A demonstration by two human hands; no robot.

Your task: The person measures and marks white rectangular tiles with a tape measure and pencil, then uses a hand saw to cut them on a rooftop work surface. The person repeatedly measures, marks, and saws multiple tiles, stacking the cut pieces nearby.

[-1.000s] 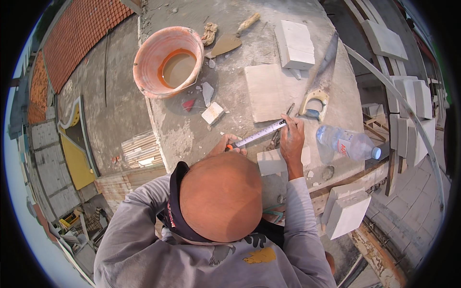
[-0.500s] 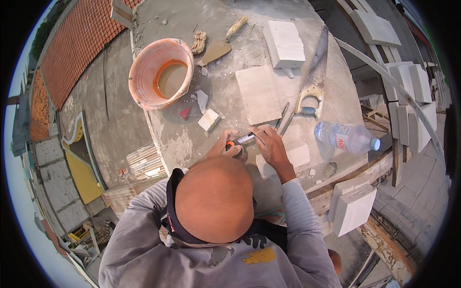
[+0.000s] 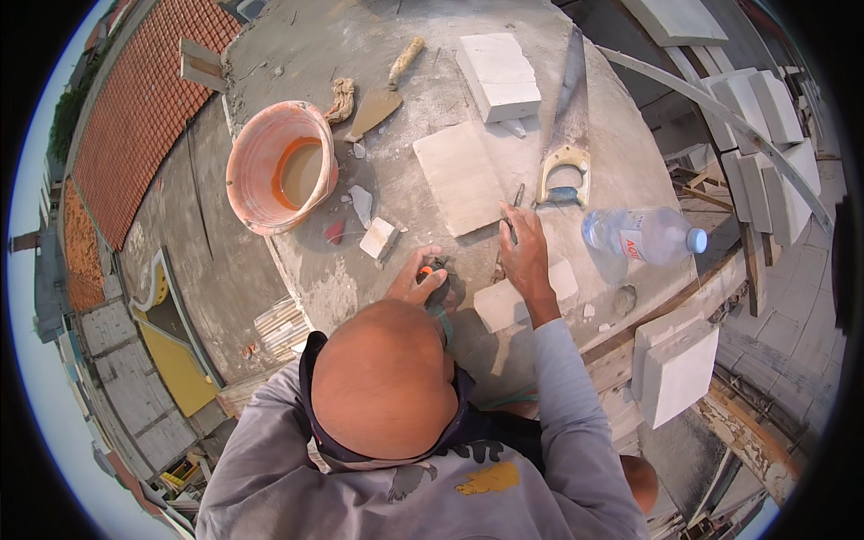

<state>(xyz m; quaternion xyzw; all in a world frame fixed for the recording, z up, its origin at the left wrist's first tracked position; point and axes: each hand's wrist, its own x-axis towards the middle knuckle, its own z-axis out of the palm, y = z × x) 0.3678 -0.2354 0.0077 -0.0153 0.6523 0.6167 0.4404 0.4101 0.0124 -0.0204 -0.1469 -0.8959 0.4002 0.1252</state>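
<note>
Bucket (image 3: 252, 153), one, at ten o'clock; trowel (image 3: 373, 112), one, at eleven; saw (image 3: 571, 112), one, at one; bottle (image 3: 637, 239), one, at three. Blocks (image 3: 495, 72), one at half past twelve, one pair (image 3: 681, 371) at four, the pile (image 3: 774, 108) at two too crowded to count. Centre: hands (image 3: 526, 258), two; tape measure (image 3: 432, 266), one.

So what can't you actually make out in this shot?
All in the head view:
Tape measure: partly covered by the left hand.
Left cuff: behind the person's head.
Thin tool: partly hidden by the right hand; whether it is gripped, I can't tell.
Bucket bottom: under cloudy liquid.
Top-right block: cut off by the upper edge.
</note>
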